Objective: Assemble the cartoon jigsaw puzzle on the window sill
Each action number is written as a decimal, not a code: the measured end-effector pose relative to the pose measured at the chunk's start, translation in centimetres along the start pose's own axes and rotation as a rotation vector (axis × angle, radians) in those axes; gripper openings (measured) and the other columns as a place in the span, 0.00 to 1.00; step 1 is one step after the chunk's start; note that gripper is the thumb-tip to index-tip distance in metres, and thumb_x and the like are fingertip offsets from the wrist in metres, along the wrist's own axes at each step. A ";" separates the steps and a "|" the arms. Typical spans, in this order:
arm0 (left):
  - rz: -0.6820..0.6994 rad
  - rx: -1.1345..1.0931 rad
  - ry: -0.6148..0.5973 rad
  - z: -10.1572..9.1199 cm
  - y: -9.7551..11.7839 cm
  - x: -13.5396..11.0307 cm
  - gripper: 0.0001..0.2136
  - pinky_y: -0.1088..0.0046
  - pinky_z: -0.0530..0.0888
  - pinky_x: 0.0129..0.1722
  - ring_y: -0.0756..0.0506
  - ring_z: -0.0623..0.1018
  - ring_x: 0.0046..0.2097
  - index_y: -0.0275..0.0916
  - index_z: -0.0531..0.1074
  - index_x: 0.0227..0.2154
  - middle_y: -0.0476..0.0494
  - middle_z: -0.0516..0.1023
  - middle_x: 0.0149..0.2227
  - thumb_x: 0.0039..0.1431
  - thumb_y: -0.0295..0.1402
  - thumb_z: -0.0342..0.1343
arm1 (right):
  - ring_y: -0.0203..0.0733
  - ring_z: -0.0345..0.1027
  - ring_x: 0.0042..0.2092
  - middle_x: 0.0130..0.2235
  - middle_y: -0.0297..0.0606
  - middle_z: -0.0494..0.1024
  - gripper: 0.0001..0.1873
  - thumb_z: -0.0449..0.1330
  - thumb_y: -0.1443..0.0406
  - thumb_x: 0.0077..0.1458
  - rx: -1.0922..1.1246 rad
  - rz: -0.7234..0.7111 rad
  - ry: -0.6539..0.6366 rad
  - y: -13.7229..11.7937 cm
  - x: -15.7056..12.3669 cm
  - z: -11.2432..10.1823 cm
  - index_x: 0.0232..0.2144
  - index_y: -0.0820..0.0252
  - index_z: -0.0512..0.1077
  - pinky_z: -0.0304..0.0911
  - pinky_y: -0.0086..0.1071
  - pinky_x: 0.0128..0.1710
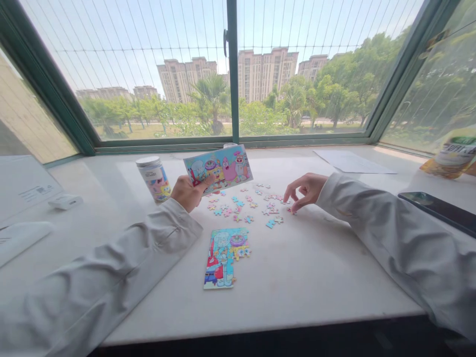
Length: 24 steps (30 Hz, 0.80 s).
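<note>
Beyond and right of the part-built jigsaw (220,260), the right hand (307,190) fingers a loose piece (291,210), pinched or not I cannot tell; beyond-left, the left hand (188,193) clasps the picture card (232,167).

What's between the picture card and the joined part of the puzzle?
Loose puzzle pieces, scattered on the table between the picture card and the joined part. Shows in the head view.
</note>
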<state>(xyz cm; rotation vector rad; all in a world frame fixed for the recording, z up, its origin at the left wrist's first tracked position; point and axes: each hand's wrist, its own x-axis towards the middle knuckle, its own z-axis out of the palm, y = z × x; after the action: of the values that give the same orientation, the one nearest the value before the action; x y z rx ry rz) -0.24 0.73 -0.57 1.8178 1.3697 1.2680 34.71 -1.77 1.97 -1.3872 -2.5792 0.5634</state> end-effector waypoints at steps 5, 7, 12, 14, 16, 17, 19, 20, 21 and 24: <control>0.010 -0.069 -0.042 0.2 0.2 -0.1 0.18 0.76 0.54 0.09 0.55 0.59 0.11 0.31 0.76 0.24 0.44 0.73 0.15 0.50 0.45 0.61 | 0.25 0.46 0.20 0.29 0.32 0.74 0.23 0.69 0.49 0.38 0.074 0.074 -0.090 0.8 0.3 0.7 0.34 0.58 0.79 0.47 0.27 0.22; 0.016 -0.090 -0.058 0.2 0.3 -0.3 0.19 0.76 0.55 0.09 0.55 0.59 0.12 0.30 0.77 0.27 0.42 0.76 0.18 0.51 0.46 0.60 | 0.26 0.45 0.20 0.27 0.31 0.74 0.23 0.69 0.49 0.36 0.074 0.113 -0.098 0.9 0.4 0.8 0.31 0.58 0.79 0.47 0.28 0.22; 0.037 -0.124 -0.092 0.1 0.7 -0.4 0.21 0.76 0.55 0.09 0.56 0.59 0.12 0.29 0.79 0.31 0.43 0.75 0.18 0.51 0.48 0.61 | 0.28 0.46 0.20 0.20 0.28 0.69 0.22 0.70 0.48 0.33 0.144 0.140 -0.087 0.3 0.1 0.8 0.25 0.58 0.75 0.44 0.29 0.21; 0.059 -0.113 -0.075 0.1 0.7 -0.3 0.22 0.76 0.55 0.10 0.55 0.59 0.12 0.29 0.79 0.32 0.43 0.75 0.18 0.52 0.48 0.60 | 0.28 0.47 0.20 0.17 0.27 0.66 0.22 0.70 0.48 0.33 0.190 0.164 -0.035 -0.4 0.0 0.8 0.23 0.58 0.74 0.44 0.30 0.21; 0.076 -0.099 -0.056 0.1 0.5 -0.1 0.21 0.76 0.56 0.10 0.56 0.60 0.12 0.29 0.79 0.32 0.43 0.75 0.19 0.51 0.48 0.61 | 0.30 0.53 0.20 0.18 0.29 0.69 0.22 0.70 0.47 0.34 0.271 0.185 0.050 -1.5 0.1 0.9 0.23 0.58 0.74 0.47 0.30 0.22; 0.079 -0.087 -0.055 0.2 0.5 -0.1 0.21 0.76 0.56 0.10 0.56 0.60 0.13 0.30 0.79 0.31 0.44 0.74 0.19 0.52 0.48 0.61 | 0.32 0.58 0.22 0.21 0.31 0.72 0.22 0.70 0.47 0.34 0.335 0.184 0.096 -2.2 0.1 1.0 0.24 0.58 0.74 0.51 0.30 0.23; 0.080 -0.091 -0.051 0.2 0.5 -0.1 0.20 0.77 0.55 0.11 0.56 0.60 0.13 0.30 0.79 0.32 0.45 0.72 0.17 0.53 0.47 0.60 | 0.37 0.67 0.28 0.25 0.35 0.76 0.22 0.71 0.49 0.34 0.455 0.167 0.175 -4.0 0.2 1.2 0.26 0.58 0.75 0.58 0.32 0.28; 0.075 -0.094 -0.046 0.2 0.6 -0.2 0.20 0.77 0.55 0.11 0.56 0.60 0.13 0.31 0.79 0.32 0.47 0.71 0.17 0.53 0.47 0.61 | 0.38 0.68 0.29 0.26 0.36 0.77 0.21 0.71 0.50 0.34 0.496 0.161 0.191 -5.1 0.2 1.4 0.28 0.57 0.76 0.60 0.33 0.30; 0.070 -0.096 -0.040 0.2 0.8 -0.3 0.19 0.77 0.55 0.12 0.56 0.60 0.14 0.31 0.79 0.33 0.48 0.69 0.16 0.52 0.46 0.61 | 0.38 0.69 0.29 0.26 0.35 0.77 0.21 0.71 0.51 0.35 0.528 0.150 0.195 -6.1 0.2 1.7 0.30 0.56 0.76 0.61 0.34 0.31; 0.053 -0.092 -0.034 0.1 1.3 -0.6 0.18 0.76 0.56 0.13 0.55 0.62 0.15 0.31 0.79 0.34 0.49 0.67 0.15 0.52 0.45 0.62 | 0.39 0.70 0.29 0.26 0.34 0.78 0.19 0.71 0.53 0.37 0.592 0.116 0.181 -9.0 0.0 2.7 0.32 0.54 0.77 0.63 0.34 0.31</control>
<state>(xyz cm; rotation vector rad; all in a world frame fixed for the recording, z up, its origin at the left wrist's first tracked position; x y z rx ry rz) 0.41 -0.26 0.21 1.8151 1.2329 1.2995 26.95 -6.93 3.08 -1.2988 -1.9647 1.0558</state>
